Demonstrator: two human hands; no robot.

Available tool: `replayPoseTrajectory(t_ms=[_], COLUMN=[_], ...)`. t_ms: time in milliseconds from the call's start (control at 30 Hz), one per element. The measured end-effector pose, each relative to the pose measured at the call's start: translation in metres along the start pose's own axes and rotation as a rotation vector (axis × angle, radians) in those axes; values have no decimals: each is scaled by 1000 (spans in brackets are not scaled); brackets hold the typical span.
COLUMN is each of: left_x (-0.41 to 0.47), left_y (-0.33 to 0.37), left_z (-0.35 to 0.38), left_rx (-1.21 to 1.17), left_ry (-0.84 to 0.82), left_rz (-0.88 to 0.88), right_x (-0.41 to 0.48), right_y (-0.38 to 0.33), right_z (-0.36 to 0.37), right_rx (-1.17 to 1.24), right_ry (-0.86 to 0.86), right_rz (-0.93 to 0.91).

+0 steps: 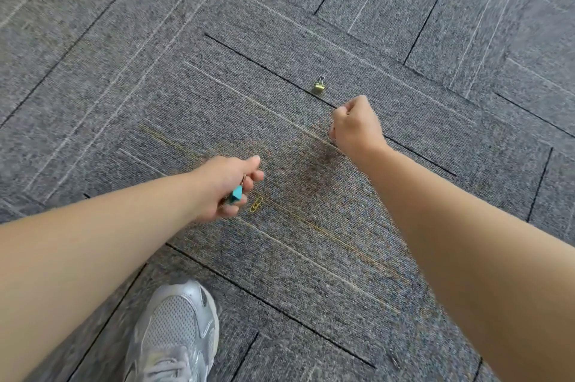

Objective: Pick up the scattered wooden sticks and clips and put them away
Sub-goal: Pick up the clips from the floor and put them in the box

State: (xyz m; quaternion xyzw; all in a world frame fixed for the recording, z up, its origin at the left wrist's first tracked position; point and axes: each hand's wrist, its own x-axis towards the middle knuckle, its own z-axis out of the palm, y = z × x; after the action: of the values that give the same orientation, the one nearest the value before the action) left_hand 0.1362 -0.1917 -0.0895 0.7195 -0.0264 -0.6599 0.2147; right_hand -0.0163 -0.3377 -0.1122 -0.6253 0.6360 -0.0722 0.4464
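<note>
A: So why's the left hand [231,187] hanging so low over the carpet [124,70]?

B: Its grip is pinching a teal binder clip [237,193], and the gold paperclip [256,204] lies just beside it, so that's probably next. The right hand [354,125] is balled into a fist near the gold binder clip [319,86]. Can't tell if anything's inside. No sticks in sight.

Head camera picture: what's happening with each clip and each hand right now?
left hand: grips the teal binder clip.
teal binder clip: held in the left hand, off the floor.
gold paper clip: lying flat on the carpet beside the left hand, untouched.
gold binder clip: lying on the carpet beyond the right hand, untouched.
right hand: curled into a fist; nothing shows in it.
</note>
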Motion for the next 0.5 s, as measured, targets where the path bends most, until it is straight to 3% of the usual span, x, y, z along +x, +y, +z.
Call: replayPoseTrajectory(t_ms=[100,233,500], left_x=[0,2,2], left_y=[-10,-21,-49], left_z=[0,4,20], left_rx=[575,1181,1527], left_ry=[207,247,329], left_rz=[193,330,393], right_x=[-2,3,27], right_y=[-1,-7,-46], right_z=[-2,0,28], right_rx=[117,96,-200], right_ry=[34,12,56], right_rz=[34,32,-64])
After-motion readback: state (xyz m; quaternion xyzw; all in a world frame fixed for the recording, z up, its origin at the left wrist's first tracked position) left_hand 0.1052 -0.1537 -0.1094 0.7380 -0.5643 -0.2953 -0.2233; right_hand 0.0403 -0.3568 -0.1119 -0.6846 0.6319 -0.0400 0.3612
